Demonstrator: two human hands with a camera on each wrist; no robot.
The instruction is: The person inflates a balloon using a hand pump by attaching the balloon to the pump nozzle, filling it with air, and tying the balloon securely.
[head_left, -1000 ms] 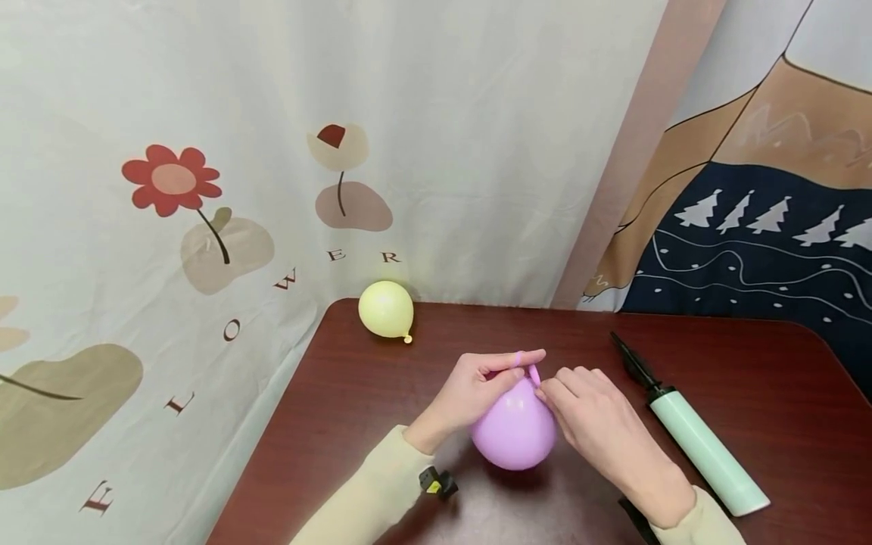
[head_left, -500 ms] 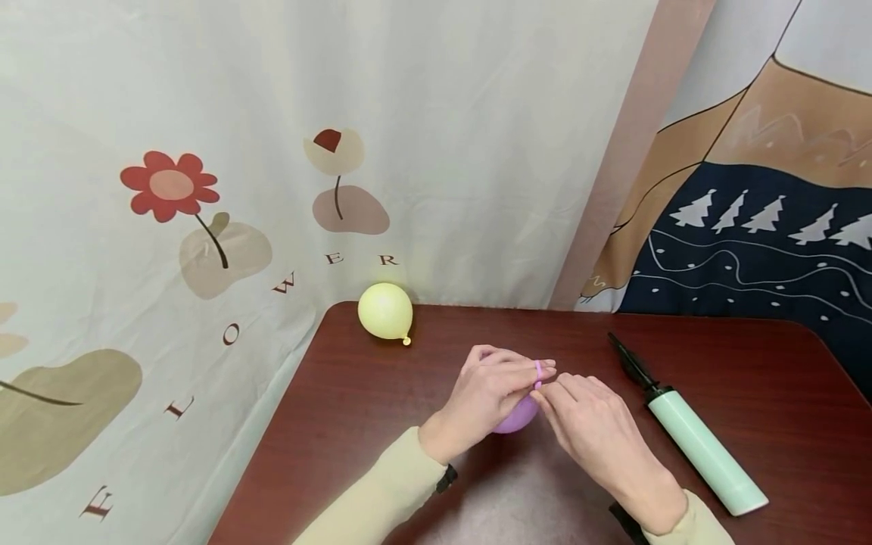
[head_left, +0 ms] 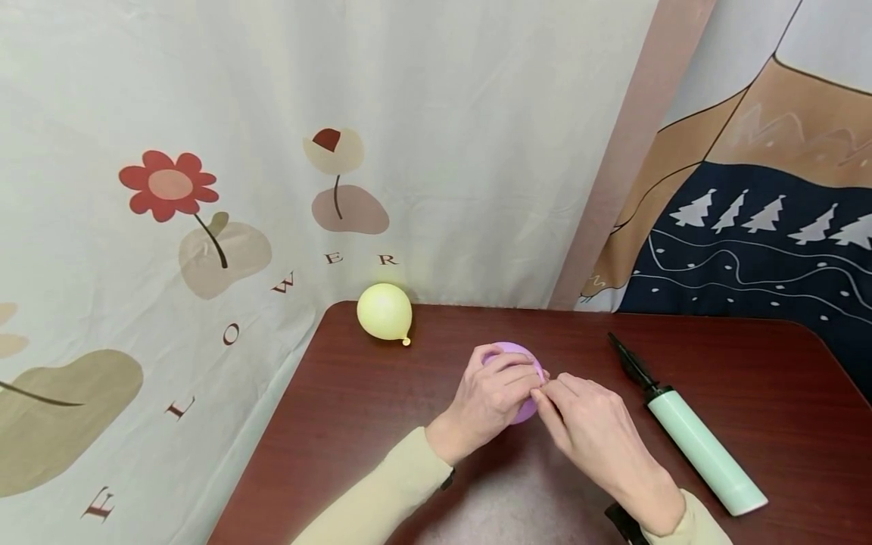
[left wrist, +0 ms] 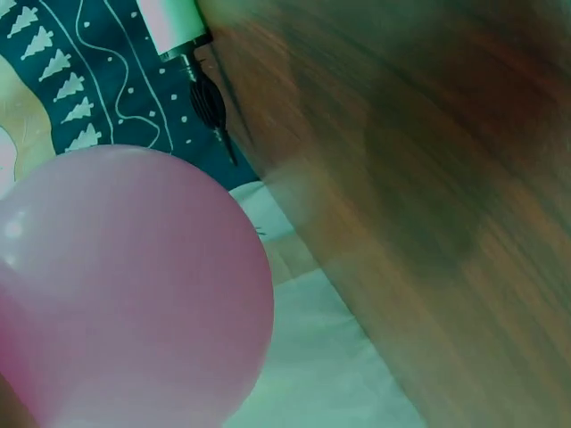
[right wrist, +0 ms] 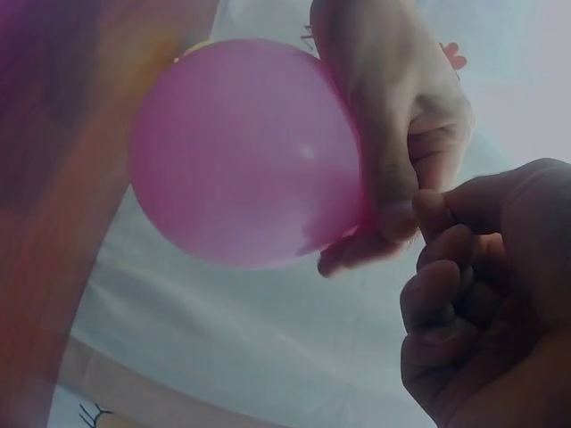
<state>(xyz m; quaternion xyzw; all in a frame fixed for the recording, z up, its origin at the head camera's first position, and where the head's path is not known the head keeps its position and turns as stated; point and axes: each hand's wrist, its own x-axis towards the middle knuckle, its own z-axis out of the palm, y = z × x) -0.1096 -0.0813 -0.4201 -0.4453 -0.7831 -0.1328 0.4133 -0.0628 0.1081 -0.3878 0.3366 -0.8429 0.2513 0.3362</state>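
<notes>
A purple inflated balloon is held above the table, its neck at the fingertips of both hands. In the head view my left hand covers much of the balloon, and part of its loop of neck shows by the fingers. Thumb and fingers of that hand grip the balloon close to its neck. Right beside it, my right hand pinches the neck's end between thumb and forefinger, other fingers curled. The exact lie of the neck is hidden by the fingers. The balloon's round body fills the lower left of the left wrist view.
A tied yellow balloon rests near the far left corner of the dark red wooden table. On the right lies a mint-green hand pump with a black nozzle. Printed curtains hang behind the table's far edge.
The purple balloon has swung from below the hands to their far side. My left hand has turned over it, its back now facing up. The right hand keeps its pinch at the neck.
</notes>
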